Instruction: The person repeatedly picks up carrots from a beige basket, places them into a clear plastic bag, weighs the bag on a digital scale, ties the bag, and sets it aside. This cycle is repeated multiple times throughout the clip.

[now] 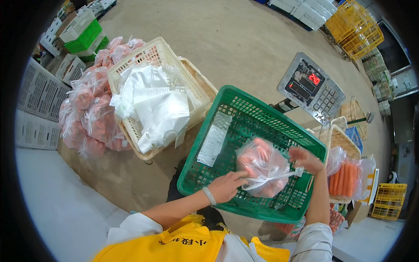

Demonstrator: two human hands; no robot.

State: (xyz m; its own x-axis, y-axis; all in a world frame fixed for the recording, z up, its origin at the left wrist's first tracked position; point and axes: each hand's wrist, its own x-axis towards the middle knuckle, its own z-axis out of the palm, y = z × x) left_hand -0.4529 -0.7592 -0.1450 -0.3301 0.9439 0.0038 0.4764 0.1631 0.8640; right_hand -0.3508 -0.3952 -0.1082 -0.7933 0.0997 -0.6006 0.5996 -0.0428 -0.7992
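Observation:
A knotted clear plastic bag of carrots (262, 163) lies in a green plastic crate (203, 131). My left hand (227, 186), with a pale bangle on the wrist, touches the bag's near left side, fingers spread. Over the crate's right part is my right hand (304, 159), blurred, beside the bag's tied end and a small white tag (298, 172); whether it grips anything is unclear. A printed paper strip (214, 139) lies inside the crate at the left. Beyond the crate stands a digital scale display (311, 88) with lit red digits and a keypad.
White plastic bags (163, 108) fill a cream crate (114, 75) at the left. Bagged carrots (95, 121) are heaped beyond it. More carrots (343, 180) lie at the right, near stacked cream crates. Yellow wire cages (355, 29) stand at the far right.

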